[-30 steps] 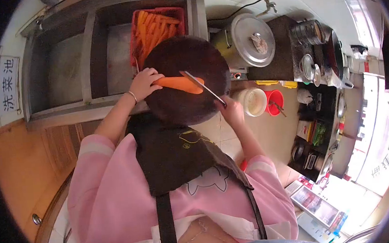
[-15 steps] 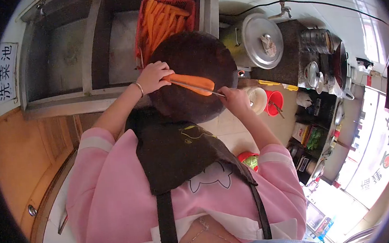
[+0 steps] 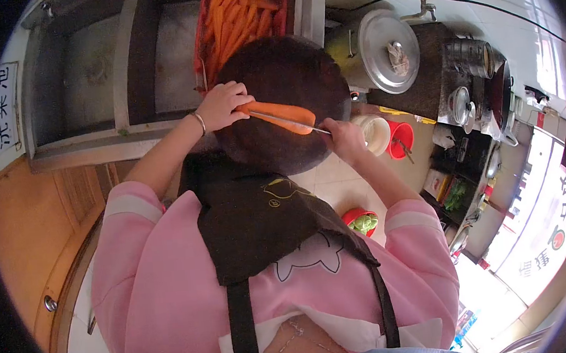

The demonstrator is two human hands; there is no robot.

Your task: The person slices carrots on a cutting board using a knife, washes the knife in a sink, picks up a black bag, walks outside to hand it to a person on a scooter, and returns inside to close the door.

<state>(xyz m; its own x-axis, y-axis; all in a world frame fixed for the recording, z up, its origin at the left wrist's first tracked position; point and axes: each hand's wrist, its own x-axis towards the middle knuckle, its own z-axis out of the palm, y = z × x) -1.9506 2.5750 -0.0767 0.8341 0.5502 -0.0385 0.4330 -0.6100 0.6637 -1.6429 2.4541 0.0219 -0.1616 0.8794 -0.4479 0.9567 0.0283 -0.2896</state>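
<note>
A long orange carrot (image 3: 288, 112) lies in front of me, its narrow end pinched in the fingers of my left hand (image 3: 224, 106). My right hand (image 3: 347, 142) is closed around the handle end of a thin metal knife (image 3: 272, 120). The narrow blade runs lengthwise along the near side of the carrot, from close to my left fingers to past the thick end. Most of the handle is hidden in my right hand. Beneath both is a large dark round surface (image 3: 261, 152), like a board or pan.
A red basket (image 3: 283, 20) full of carrots (image 3: 236, 22) stands in the steel sink (image 3: 118, 76) beyond. To the right are a lidded pot (image 3: 379, 52), a white bucket (image 3: 375, 135) and a red bucket (image 3: 400, 139). A red bowl (image 3: 350, 217) with green vegetables is lower down.
The view has shifted slightly. My right hand and the knife sit a little farther right and lower, past the carrot's thick end. My left hand still pinches the carrot's narrow end.
</note>
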